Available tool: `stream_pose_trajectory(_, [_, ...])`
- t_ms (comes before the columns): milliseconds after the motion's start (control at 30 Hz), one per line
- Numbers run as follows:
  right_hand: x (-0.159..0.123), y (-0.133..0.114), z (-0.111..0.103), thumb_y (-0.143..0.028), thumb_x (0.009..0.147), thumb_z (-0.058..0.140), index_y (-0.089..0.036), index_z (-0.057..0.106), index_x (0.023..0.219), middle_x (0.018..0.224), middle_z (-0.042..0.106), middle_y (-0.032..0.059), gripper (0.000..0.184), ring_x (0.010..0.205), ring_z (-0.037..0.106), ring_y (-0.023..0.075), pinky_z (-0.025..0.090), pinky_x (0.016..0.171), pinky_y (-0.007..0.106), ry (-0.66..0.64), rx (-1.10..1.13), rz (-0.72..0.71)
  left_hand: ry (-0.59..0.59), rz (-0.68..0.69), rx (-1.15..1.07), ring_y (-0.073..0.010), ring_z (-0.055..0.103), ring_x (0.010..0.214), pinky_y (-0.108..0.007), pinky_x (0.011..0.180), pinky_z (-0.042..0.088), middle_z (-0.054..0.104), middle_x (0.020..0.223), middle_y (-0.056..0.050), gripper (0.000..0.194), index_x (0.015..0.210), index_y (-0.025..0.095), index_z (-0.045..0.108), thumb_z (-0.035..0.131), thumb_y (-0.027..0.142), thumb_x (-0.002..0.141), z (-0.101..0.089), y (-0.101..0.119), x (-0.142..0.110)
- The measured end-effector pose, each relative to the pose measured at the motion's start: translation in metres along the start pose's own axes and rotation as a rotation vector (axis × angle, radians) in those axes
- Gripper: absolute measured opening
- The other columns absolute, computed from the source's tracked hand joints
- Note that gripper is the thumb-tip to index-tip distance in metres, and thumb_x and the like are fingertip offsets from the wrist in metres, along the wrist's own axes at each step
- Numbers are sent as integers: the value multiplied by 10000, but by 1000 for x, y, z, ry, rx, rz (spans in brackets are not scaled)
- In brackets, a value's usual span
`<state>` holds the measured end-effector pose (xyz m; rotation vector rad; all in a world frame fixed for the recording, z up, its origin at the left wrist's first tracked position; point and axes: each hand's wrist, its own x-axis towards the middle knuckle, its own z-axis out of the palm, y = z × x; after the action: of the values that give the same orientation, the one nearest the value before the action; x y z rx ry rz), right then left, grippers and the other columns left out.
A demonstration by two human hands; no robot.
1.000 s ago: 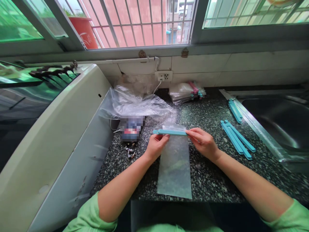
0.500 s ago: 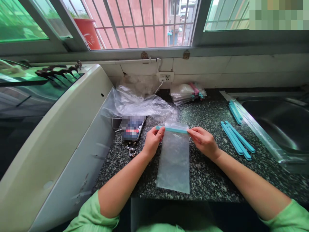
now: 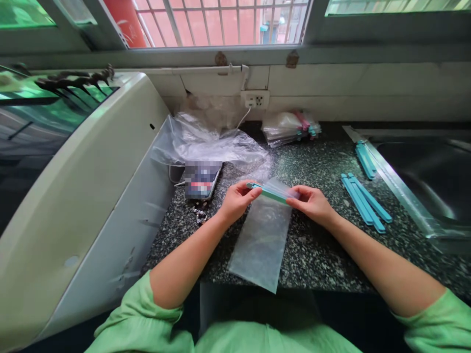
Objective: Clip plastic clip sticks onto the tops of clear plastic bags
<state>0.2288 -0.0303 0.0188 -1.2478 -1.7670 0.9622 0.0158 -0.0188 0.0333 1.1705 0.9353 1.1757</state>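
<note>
A clear plastic bag (image 3: 260, 242) hangs tilted over the dark speckled counter (image 3: 320, 245), its lower corner close to the front edge. Across its top runs a blue-green bag sealing clip (image 3: 273, 194), with a strip of the bag's mouth standing above it. My left hand (image 3: 239, 198) pinches the clip's left end between thumb and fingers. At the other end, my right hand (image 3: 308, 200) grips the clip together with the bag's edge. Whether the clip is fully snapped closed I cannot tell.
Several blue clips (image 3: 364, 203) lie right of my right hand, and more clips (image 3: 365, 159) rest by the sink (image 3: 423, 171). Clipped bags (image 3: 289, 128) are stacked at the back. Crumpled plastic (image 3: 217, 144) and a phone (image 3: 202, 180) lie left; a white appliance (image 3: 110, 171) borders the counter.
The clip and bag have turned from nearly level to slanting, left end higher and the bag's bottom swung left. My left thumb has shifted along the clip. The view has tipped downward.
</note>
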Motion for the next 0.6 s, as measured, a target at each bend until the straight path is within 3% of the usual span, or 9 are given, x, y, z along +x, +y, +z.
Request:
stream_pose_trajectory(367, [-1, -6, -3, -418, 716, 629, -163, 618, 692, 591, 586, -5, 256, 533, 492, 104, 394, 510, 225, -15, -135, -60, -56, 135, 126, -90, 414, 553, -221, 547, 341, 502, 591, 17, 240, 625, 153, 635, 691, 385, 640, -4, -4, 0])
stream_pose_trajectory(600, [-2, -7, -5, -341, 723, 616, -161, 596, 700, 592, 561, -14, 182, 536, 479, 101, 376, 512, 218, -38, -169, -61, -23, 109, 131, -103, 415, 565, -232, 571, 342, 475, 552, 19, 251, 574, 158, 626, 705, 391, 627, -2, 0, -1])
